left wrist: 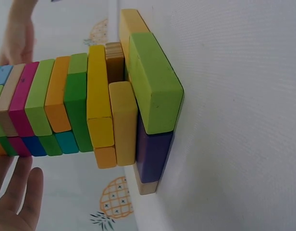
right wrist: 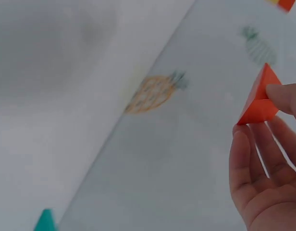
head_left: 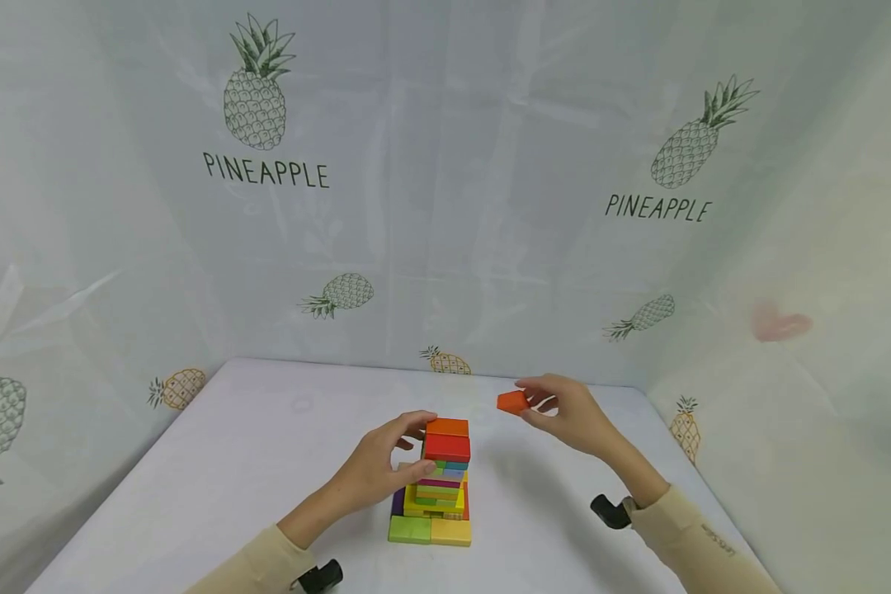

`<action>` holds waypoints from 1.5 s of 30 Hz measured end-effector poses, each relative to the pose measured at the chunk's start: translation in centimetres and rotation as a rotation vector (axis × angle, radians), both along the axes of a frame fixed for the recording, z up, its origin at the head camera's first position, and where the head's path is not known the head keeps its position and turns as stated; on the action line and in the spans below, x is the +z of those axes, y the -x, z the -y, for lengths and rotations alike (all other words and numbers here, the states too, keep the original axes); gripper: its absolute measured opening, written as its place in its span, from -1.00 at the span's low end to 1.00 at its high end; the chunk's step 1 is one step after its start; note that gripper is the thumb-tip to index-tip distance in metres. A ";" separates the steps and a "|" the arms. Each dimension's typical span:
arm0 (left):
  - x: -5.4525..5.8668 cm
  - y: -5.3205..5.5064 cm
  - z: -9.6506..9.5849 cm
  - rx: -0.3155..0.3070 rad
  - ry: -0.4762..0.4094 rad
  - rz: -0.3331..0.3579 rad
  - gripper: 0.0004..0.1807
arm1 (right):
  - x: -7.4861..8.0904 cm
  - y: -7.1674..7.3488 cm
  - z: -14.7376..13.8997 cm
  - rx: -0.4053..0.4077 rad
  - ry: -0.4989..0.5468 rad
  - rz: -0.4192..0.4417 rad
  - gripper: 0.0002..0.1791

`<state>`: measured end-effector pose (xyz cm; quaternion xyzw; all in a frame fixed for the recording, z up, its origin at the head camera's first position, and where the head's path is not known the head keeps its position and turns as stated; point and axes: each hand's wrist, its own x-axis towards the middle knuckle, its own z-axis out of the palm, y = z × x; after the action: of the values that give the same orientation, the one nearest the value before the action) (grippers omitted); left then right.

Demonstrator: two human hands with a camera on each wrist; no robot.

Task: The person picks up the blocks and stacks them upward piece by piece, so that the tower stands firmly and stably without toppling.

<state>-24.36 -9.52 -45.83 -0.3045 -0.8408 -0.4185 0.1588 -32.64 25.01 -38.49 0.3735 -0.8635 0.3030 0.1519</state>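
Note:
A tower of coloured wooden blocks point(head_left: 442, 492) stands on the table, on a wider base of green, yellow and purple blocks point(left wrist: 155, 91). Its top carries a red block point(head_left: 447, 448) and an orange block point(head_left: 447, 426). My left hand point(head_left: 386, 462) holds the upper part of the tower from the left, thumb on the near side and forefinger at the far top corner. Off to the right, raised above the table, my right hand point(head_left: 568, 412) pinches an orange-red triangular block point(right wrist: 260, 98) between thumb and fingertips.
The white table point(head_left: 282, 445) runs back to a pale curtain point(head_left: 445, 206) printed with pineapples. A teal pointed shape point(right wrist: 45, 221) shows at the lower edge of the right wrist view. Black wrist mounts point(head_left: 610, 511) sit beneath both forearms.

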 end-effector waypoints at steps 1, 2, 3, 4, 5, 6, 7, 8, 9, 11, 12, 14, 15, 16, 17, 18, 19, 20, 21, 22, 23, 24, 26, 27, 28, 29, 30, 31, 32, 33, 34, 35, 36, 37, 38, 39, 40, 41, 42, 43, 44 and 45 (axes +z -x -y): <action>0.0 0.0 0.0 -0.001 -0.001 0.001 -0.31 | 0.4 -0.5 0.8 0.013 0.000 0.000 -0.52; 0.0 0.0 0.0 -0.001 -0.002 0.001 -0.31 | 0.8 -1.0 1.6 0.027 -0.003 -0.002 -0.53; 0.0 0.0 0.0 -0.002 -0.003 0.000 -0.31 | 1.1 -1.5 2.2 0.046 -0.002 -0.002 -0.55; 0.0 -0.1 0.0 -0.002 -0.003 0.000 -0.31 | 1.3 -1.9 2.9 0.063 -0.003 -0.003 -0.56; 0.0 -0.1 0.0 -0.003 -0.005 0.000 -0.30 | 1.5 -2.3 3.5 0.083 -0.006 -0.008 -0.58; 0.0 -0.1 0.0 -0.004 -0.005 0.000 -0.30 | 1.7 -2.6 4.0 0.101 -0.008 -0.010 -0.59; 0.0 -0.1 0.1 -0.004 -0.005 0.002 -0.30 | 1.8 -2.9 4.5 0.120 -0.012 -0.010 -0.60; 0.0 -0.1 0.1 -0.004 -0.005 0.004 -0.30 | 1.9 -3.2 5.0 0.133 -0.016 -0.007 -0.60; 0.0 -0.1 0.1 -0.004 -0.006 0.007 -0.30 | 2.0 -3.4 5.4 0.144 -0.020 -0.006 -0.60; 0.0 -0.1 0.1 -0.003 -0.007 0.013 -0.29 | 2.2 -3.8 6.2 0.161 -0.028 -0.003 -0.61; 0.0 -0.1 0.1 -0.001 -0.009 0.016 -0.28 | 2.3 -4.0 6.5 0.167 -0.031 0.003 -0.61; 0.0 -0.2 0.1 0.003 -0.014 0.018 -0.27 | 2.4 -4.2 7.1 0.176 -0.033 0.006 -0.61; 0.0 -0.2 0.0 0.004 -0.019 0.015 -0.26 | 2.4 -4.3 7.3 0.181 -0.034 0.004 -0.62; 0.1 -0.2 0.0 0.006 -0.024 0.012 -0.25 | 2.4 -4.4 7.5 0.187 -0.031 0.005 -0.62; 0.1 -0.2 -0.1 0.007 -0.029 0.008 -0.25 | 2.3 -4.4 7.7 0.194 -0.030 0.005 -0.63; 0.1 -0.2 -0.1 0.008 -0.035 0.005 -0.25 | 2.3 -4.5 7.8 0.200 -0.028 0.005 -0.63; 0.1 -0.2 -0.2 0.008 -0.041 0.002 -0.24 | 2.2 -4.4 7.9 0.205 -0.028 0.003 -0.63; 0.2 -0.2 -0.2 0.007 -0.047 0.001 -0.24 | 2.2 -4.4 8.0 0.209 -0.028 0.004 -0.64; 0.2 -0.2 -0.3 0.007 -0.052 0.001 -0.24 | 2.1 -4.4 8.1 0.212 -0.029 0.006 -0.64; 0.2 -0.2 -0.3 0.008 -0.056 0.005 -0.24 | 2.0 -4.4 8.2 0.210 -0.029 0.013 -0.64; 0.2 -0.2 -0.3 0.007 -0.060 0.009 -0.23 | 2.0 -4.4 8.3 0.207 -0.031 0.019 -0.64; 0.2 -0.2 -0.3 0.007 -0.066 0.014 -0.23 | 1.9 -4.4 8.4 0.204 -0.032 0.028 -0.64; 0.2 -0.2 -0.3 0.010 -0.070 0.022 -0.23 | 1.9 -4.5 8.5 0.201 -0.027 0.048 -0.64; 0.2 -0.2 -0.3 0.011 -0.073 0.025 -0.23 | 1.9 -4.5 8.6 0.199 -0.024 0.058 -0.64; 0.2 -0.1 -0.3 0.012 -0.076 0.025 -0.24 | 1.9 -4.6 8.7 0.197 -0.022 0.064 -0.64; 0.1 -0.1 -0.3 0.011 -0.079 0.025 -0.24 | 1.9 -4.6 8.7 0.197 -0.020 0.066 -0.64; 0.1 -0.1 -0.2 0.012 -0.080 0.022 -0.25 | 1.9 -4.7 8.8 0.198 -0.017 0.071 -0.65; 0.1 -0.1 -0.2 0.011 -0.080 0.020 -0.25 | 1.9 -4.7 8.8 0.199 -0.015 0.072 -0.65; 0.1 -0.1 -0.2 0.008 -0.082 0.018 -0.26 | 1.9 -4.7 8.9 0.200 -0.014 0.071 -0.65; 0.0 -0.1 -0.3 0.005 -0.083 0.015 -0.26 | 1.9 -4.7 8.9 0.197 -0.013 0.075 -0.65; 0.0 -0.1 -0.3 0.002 -0.084 0.013 -0.27 | 1.9 -4.7 8.9 0.196 -0.013 0.073 -0.64; 0.0 0.0 -0.3 -0.001 -0.085 0.011 -0.27 | 1.8 -4.7 8.9 0.196 -0.012 0.073 -0.64; 0.0 0.0 -0.3 -0.004 -0.086 0.010 -0.28 | 1.8 -4.6 8.9 0.197 -0.011 0.073 -0.64; 0.0 0.0 -0.3 -0.006 -0.086 0.009 -0.28 | 1.7 -4.6 8.9 0.197 -0.011 0.070 -0.64; 0.0 0.0 -0.3 -0.006 -0.085 0.008 -0.28 | 1.7 -4.5 8.9 0.197 -0.010 0.069 -0.64; 0.0 -0.1 -0.3 -0.006 -0.085 0.008 -0.29 | 1.7 -4.5 8.9 0.198 -0.010 0.067 -0.64; 0.0 -0.1 -0.3 -0.007 -0.085 0.007 -0.29 | 1.6 -4.5 8.9 0.198 -0.011 0.064 -0.64; 0.0 -0.1 -0.3 -0.007 -0.084 0.006 -0.30 | 1.6 -4.4 8.9 0.200 -0.011 0.061 -0.64; 0.0 -0.1 -0.3 -0.008 -0.083 0.005 -0.30 | 1.6 -4.4 8.9 0.201 -0.012 0.058 -0.64; 0.0 -0.1 -0.3 -0.007 -0.081 0.003 -0.30 | 1.6 -4.4 8.9 0.204 -0.013 0.055 -0.64; 0.0 -0.1 -0.3 -0.008 -0.080 0.002 -0.30 | 1.6 -4.4 8.9 0.206 -0.014 0.053 -0.64; 0.0 -0.1 -0.3 -0.010 -0.079 0.000 -0.30 | 1.6 -4.3 8.8 0.209 -0.016 0.047 -0.64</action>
<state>-24.30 -9.21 -45.82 -0.3021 -0.8221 -0.4520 0.1689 -28.31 16.20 -36.94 0.4556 -0.8256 0.3188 0.0962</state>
